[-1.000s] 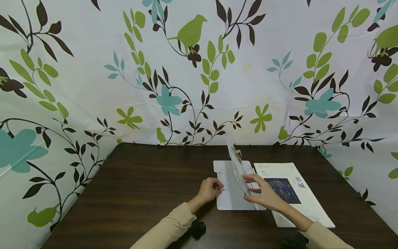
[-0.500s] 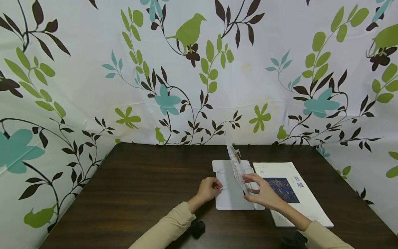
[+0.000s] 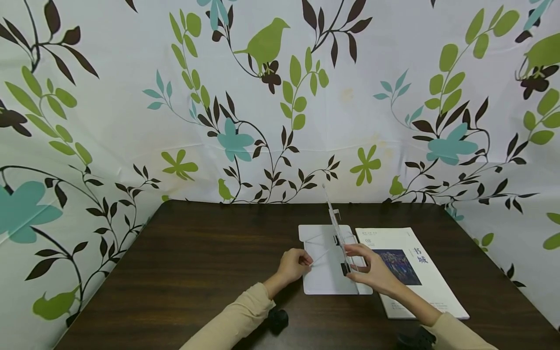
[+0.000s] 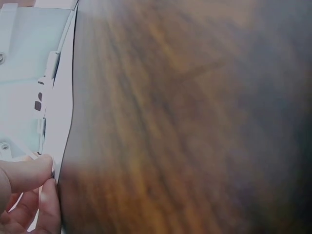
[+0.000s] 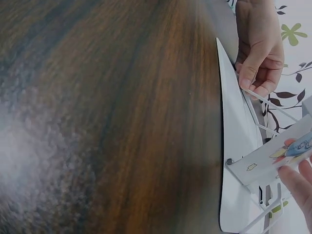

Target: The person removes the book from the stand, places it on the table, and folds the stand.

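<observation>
A white folding book stand lies on the table, its flat base plate (image 3: 317,284) down and its panel (image 3: 333,221) raised, seen nearly edge-on from the head. My right hand (image 3: 372,270) grips that panel near its lower end, fingers on one side and thumb on the other. A cartoon print (image 5: 295,147) shows on the panel in the right wrist view. At the base's left edge, my left hand (image 3: 294,265) pinches the end of a thin white wire leg (image 5: 273,106) between thumb and fingers. Small black parts (image 3: 345,269) sit on the panel's lower side.
A white magazine (image 3: 437,291) with a dark blue picture lies right of the stand, partly under my right forearm. A black round object (image 3: 278,322) is by my left sleeve. Behind the dark wooden table (image 3: 210,253) hangs a leaf-and-bird patterned cloth (image 3: 306,160).
The panel has swung further right in my right hand, from showing a face to nearly edge-on, so the black parts now show. My left hand stays at the base's left edge.
</observation>
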